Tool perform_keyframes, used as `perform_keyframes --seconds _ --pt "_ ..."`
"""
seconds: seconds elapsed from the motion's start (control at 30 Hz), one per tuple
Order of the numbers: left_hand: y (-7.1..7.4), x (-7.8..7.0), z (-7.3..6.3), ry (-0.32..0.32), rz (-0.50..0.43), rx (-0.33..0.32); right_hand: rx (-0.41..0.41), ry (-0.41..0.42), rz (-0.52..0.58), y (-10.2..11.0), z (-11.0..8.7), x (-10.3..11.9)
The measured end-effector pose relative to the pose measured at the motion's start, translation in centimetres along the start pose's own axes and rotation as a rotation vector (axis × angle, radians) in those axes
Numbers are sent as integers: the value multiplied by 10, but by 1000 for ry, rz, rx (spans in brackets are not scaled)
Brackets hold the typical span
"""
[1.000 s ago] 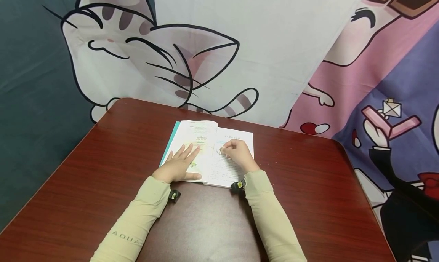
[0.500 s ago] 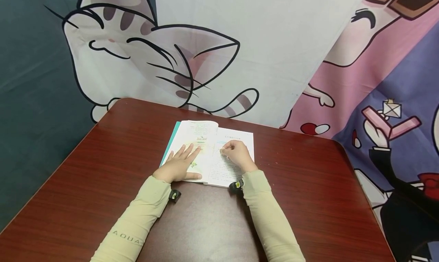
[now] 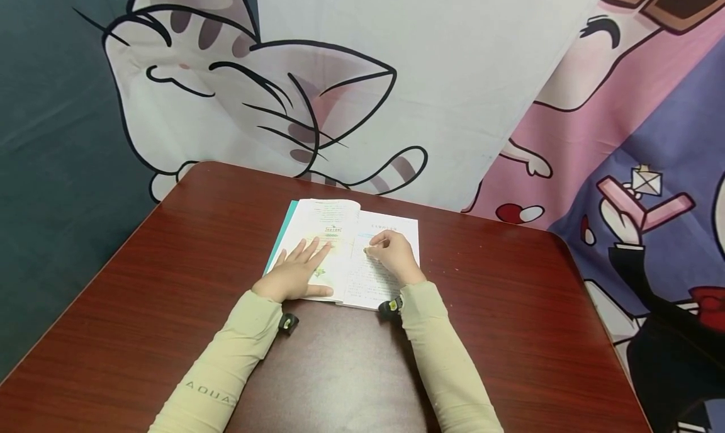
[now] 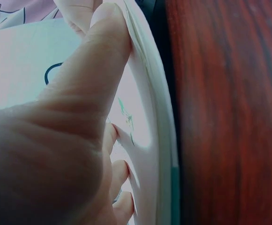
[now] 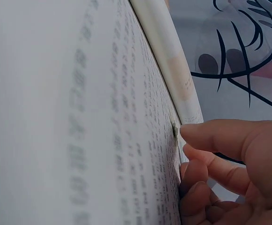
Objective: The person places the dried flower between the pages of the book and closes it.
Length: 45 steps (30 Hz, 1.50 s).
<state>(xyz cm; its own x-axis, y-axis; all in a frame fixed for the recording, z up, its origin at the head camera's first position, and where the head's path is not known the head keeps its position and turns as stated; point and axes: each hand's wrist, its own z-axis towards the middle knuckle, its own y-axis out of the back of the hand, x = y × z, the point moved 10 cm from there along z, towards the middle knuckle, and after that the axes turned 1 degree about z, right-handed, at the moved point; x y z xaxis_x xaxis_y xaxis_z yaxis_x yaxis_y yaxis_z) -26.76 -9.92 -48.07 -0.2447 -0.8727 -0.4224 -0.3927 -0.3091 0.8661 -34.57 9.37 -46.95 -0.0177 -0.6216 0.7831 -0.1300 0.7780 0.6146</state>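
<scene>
An open book point(image 3: 370, 288) with printed pages lies on the table, its teal cover edge showing at the left. My left hand point(image 3: 290, 279) rests flat on the left page with fingers spread. In the left wrist view its thumb point(image 4: 96, 61) lies along the page near the book's lower edge. My right hand point(image 3: 394, 257) is over the right page, thumb and forefinger together at the upper text. At those fingertips, the right wrist view shows a tiny dark-green piece point(image 5: 174, 131), pinched close against the paper; its kind is too small to tell.
The reddish-brown wooden table point(image 3: 498, 307) extends around the book, with its far edge against a hanging cartoon cat cloth point(image 3: 453, 93). Small black cameras are strapped at both wrists, the right one point(image 3: 389, 306) beside the book's lower edge.
The right hand's fingertips have shifted very slightly over the right page, with the tiny piece staying at them. The left hand and the book have stayed in place.
</scene>
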Motion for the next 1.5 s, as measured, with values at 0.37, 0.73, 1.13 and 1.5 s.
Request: perform_keyframes --seconds 0.37,0.73,1.13,1.5 --pt "0 -1 -1 -21 -24 4 -27 3 74 7 -12 2" --pt "16 0 0 -54 -46 -79 80 179 -42 -13 -53 41" --pt "38 -2 -3 -8 -8 -256 233 296 -273 -59 -89 62" --pt "57 15 -11 119 -47 -380 209 276 -385 -67 -91 65"
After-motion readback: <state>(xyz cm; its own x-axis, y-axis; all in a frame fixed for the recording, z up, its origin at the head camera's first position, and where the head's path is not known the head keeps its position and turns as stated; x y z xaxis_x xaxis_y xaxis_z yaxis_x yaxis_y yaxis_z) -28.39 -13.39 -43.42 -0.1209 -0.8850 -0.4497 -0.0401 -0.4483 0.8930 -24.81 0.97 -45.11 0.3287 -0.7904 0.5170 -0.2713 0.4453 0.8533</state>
